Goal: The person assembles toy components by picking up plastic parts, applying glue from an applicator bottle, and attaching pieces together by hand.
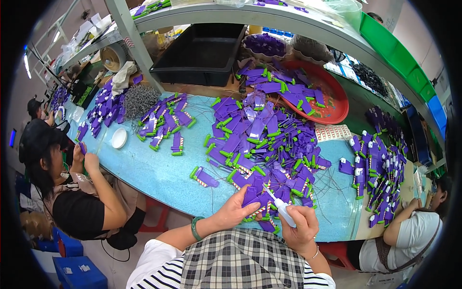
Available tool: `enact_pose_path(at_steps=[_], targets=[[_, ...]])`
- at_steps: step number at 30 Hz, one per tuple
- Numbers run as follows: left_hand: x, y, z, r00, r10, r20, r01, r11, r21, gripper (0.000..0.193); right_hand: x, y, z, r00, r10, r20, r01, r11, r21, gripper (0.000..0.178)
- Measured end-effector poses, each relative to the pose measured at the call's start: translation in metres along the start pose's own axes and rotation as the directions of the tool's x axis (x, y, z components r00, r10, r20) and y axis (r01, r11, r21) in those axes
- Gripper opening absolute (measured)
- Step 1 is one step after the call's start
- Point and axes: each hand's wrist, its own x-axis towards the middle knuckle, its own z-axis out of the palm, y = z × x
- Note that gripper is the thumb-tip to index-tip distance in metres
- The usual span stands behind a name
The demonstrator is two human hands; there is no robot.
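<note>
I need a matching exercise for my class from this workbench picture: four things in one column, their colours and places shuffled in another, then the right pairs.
Things
1. Squeeze bottle
2. Bangle
3. Round tray
4. Rectangular tray

Colours and places
A. Black, below the shelf
B. Green, at the wrist of the left hand
C. Red, with purple pieces inside
D. White, held in the right hand

Right pairs: 1-D, 2-B, 3-C, 4-A

Free tabletop left of purple heap
</note>
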Motion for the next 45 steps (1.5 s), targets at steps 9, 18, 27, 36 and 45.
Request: enact_pose_path(at_steps=[9, 18, 27, 36, 45], targets=[[-0.005, -0.001, -0.001, 0.999, 0.035, -0.008, -0.034, 0.999, 0.026, 0.031, 0.006, 0.0, 0.007, 0.999, -0.015, 0.031, 0.015, 1.0, 0.006, 0.043], [-0.001, -0.015, 0.002, 0.987, 0.072, -0.141, -0.059, 0.994, 0.092, 0.039, 0.003, 0.003, 0.009, 0.995, -0.093, -0.046, 0.092, 0.996, -0.02, 0.039], [0.001, -0.017, 0.0, 0.995, 0.07, -0.064, -0.045, 0.942, 0.332, 0.037, 0.006, 0.002, 0.012, 0.992, -0.121, -0.021, 0.121, 0.993, -0.004, 0.038], [0.001, -0.016, 0.001, 0.967, 0.242, -0.082, -0.16, 0.825, 0.542, 0.041, 0.007, 0.002, 0.01, 0.991, -0.134, 0.014, 0.134, 0.991, -0.021, 0.039], [0.005, -0.004, -0.001, 0.993, 0.11, -0.036, -0.113, 0.986, -0.125, 0.051, 0.002, 0.001, 0.009, 0.993, -0.115, -0.02, 0.115, 0.993, 0.028, 0.039]])
